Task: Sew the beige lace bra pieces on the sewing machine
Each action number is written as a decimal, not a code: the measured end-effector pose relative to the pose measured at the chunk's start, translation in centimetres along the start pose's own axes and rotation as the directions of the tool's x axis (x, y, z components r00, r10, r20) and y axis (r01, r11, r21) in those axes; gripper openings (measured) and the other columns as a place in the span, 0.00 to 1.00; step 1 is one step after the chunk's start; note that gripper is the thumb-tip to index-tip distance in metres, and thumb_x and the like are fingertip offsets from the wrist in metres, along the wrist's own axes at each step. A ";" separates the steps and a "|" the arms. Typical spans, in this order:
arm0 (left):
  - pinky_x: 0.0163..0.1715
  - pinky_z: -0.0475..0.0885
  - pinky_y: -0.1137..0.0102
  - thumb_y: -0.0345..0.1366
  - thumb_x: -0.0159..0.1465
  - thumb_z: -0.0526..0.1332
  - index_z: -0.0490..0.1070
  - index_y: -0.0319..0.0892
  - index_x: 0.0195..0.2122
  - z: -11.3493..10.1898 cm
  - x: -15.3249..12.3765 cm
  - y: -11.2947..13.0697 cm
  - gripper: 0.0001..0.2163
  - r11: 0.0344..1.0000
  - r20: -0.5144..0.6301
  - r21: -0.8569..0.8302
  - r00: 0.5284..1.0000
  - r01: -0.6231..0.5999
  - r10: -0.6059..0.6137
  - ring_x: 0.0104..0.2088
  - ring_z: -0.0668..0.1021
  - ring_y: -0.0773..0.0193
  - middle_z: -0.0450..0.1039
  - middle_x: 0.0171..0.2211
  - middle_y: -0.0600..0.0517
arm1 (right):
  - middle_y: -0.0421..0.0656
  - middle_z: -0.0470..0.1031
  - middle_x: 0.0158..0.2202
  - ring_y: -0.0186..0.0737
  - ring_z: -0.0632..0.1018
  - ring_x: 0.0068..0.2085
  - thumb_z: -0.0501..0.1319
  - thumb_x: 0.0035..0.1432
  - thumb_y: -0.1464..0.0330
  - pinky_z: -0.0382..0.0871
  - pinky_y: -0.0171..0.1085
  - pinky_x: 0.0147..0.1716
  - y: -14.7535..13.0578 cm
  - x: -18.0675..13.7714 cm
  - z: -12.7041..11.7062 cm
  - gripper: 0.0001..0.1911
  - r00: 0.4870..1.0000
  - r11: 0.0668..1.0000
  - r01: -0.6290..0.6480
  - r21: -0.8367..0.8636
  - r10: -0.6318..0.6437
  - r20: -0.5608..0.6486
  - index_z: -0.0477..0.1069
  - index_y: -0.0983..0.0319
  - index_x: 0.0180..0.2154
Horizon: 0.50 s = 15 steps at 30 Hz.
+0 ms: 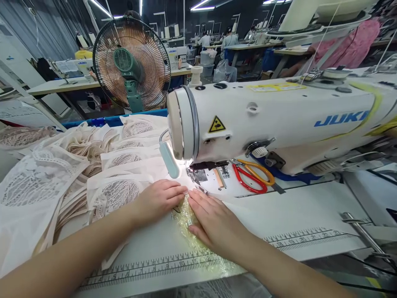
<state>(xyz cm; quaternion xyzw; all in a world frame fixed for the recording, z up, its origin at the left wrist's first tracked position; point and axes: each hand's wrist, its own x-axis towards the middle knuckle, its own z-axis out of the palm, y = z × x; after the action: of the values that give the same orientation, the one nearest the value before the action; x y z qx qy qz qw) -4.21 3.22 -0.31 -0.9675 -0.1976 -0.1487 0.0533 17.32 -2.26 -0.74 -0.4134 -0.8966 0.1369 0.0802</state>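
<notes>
My left hand (pixel 159 199) lies flat, fingers together, on the left edge of a pale yellow lace piece (pixel 186 223) on the sewing table. My right hand (pixel 214 223) lies flat on the same lace, fingers stretched toward the needle area (pixel 195 176) of a white JUKI sewing machine (pixel 279 120). Both sets of fingertips nearly meet just in front of the presser foot. The lace runs back toward me under my right palm, over a printed ruler (pixel 149 269) on the table.
A heap of cream lace-panelled fabric pieces (pixel 93 165) fills the left of the table. Red-and-orange scissors (pixel 252 176) lie under the machine arm. A standing fan (pixel 132 62) is behind. Other people work at distant machines (pixel 229 39). A metal lever (pixel 359 227) sits right.
</notes>
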 end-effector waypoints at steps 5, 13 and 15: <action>0.50 0.71 0.61 0.30 0.68 0.50 0.69 0.37 0.50 -0.1 0.4 -0.1 0.13 0.998 0.023 -0.054 1.000 -0.016 0.017 0.50 0.73 0.59 0.73 0.50 0.47 | 0.57 0.59 0.62 0.54 0.60 0.63 0.55 0.60 0.65 0.60 0.54 0.58 0.1 0.0 0.1 0.28 1.000 1.000 -0.002 -0.003 0.002 -0.023 0.61 0.74 0.58; 0.43 0.75 0.61 0.28 0.68 0.48 0.70 0.36 0.49 -0.3 0.7 -1.1 0.14 0.998 0.064 -0.053 0.998 0.021 -0.018 0.51 0.74 0.57 0.72 0.51 0.44 | 0.57 0.60 0.62 0.53 0.60 0.63 0.57 0.58 0.65 0.60 0.54 0.58 0.6 0.1 0.8 0.28 0.996 0.999 0.030 0.043 -0.027 -0.081 0.62 0.70 0.58; 0.40 0.75 0.62 0.27 0.68 0.48 0.70 0.37 0.48 -0.3 0.8 -1.4 0.14 0.999 0.068 -0.040 0.997 0.033 -0.030 0.50 0.74 0.57 0.73 0.50 0.43 | 0.58 0.62 0.61 0.54 0.61 0.62 0.57 0.58 0.65 0.61 0.53 0.57 0.6 -0.1 0.5 0.27 0.993 0.997 0.059 0.054 -0.053 -0.103 0.62 0.71 0.57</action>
<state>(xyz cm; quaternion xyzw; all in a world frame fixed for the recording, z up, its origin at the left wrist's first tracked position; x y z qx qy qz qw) -4.16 4.77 0.27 -0.9696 -0.2115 -0.1209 0.0241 17.66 -2.07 -1.40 -0.3921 -0.8983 0.1391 0.1413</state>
